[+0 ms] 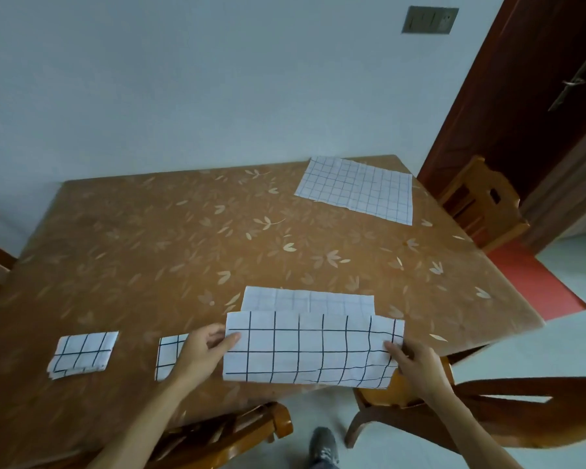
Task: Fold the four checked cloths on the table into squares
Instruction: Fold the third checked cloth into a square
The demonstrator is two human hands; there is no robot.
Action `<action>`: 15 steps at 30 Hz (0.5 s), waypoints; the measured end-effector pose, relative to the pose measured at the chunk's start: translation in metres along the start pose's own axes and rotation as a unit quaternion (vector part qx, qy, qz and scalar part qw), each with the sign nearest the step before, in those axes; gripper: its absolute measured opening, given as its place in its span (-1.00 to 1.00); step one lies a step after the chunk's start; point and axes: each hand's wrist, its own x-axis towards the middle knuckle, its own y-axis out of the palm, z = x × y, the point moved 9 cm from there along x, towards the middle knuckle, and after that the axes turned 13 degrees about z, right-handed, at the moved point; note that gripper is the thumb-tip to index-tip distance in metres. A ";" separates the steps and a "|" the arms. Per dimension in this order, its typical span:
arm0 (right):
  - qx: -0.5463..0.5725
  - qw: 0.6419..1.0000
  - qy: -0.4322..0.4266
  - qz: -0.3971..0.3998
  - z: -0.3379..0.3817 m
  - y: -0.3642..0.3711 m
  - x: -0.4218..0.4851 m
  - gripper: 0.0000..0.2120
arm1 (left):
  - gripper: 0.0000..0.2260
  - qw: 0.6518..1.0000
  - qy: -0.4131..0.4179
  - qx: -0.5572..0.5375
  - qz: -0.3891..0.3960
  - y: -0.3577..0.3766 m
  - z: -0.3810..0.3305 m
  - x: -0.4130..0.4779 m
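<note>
A white cloth with black checks (pixel 312 350) lies at the table's near edge, its near half doubled over the far half, whose paler back shows behind it. My left hand (pixel 200 353) pinches its left edge and my right hand (pixel 416 367) pinches its right edge. Two folded checked squares rest to the left: one (pixel 83 354) in full view, the other (pixel 168 355) partly hidden by my left hand. A fourth checked cloth (pixel 357 188) lies flat and unfolded at the far right corner of the table.
The table (pixel 170 252) has a brown cover with a leaf pattern. Wooden chairs stand at the near edge (pixel 237 431), near right (pixel 487 404) and far right (pixel 484 201). A dark red door (pixel 535 96) is at the right. My shoe (pixel 323 446) shows below.
</note>
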 end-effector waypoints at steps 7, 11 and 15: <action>0.042 0.997 0.043 0.040 -0.021 0.003 0.063 -0.70 | -0.75 0.996 -0.088 0.000 0.031 0.017 0.027 0.036; 0.030 0.994 0.064 0.079 -0.033 0.015 0.108 -0.65 | -0.75 0.988 -0.150 0.036 -0.010 0.020 0.050 0.050; -0.026 0.993 0.068 0.093 -0.028 0.025 0.149 -0.62 | -0.79 0.978 -0.162 0.058 -0.116 0.013 0.046 0.064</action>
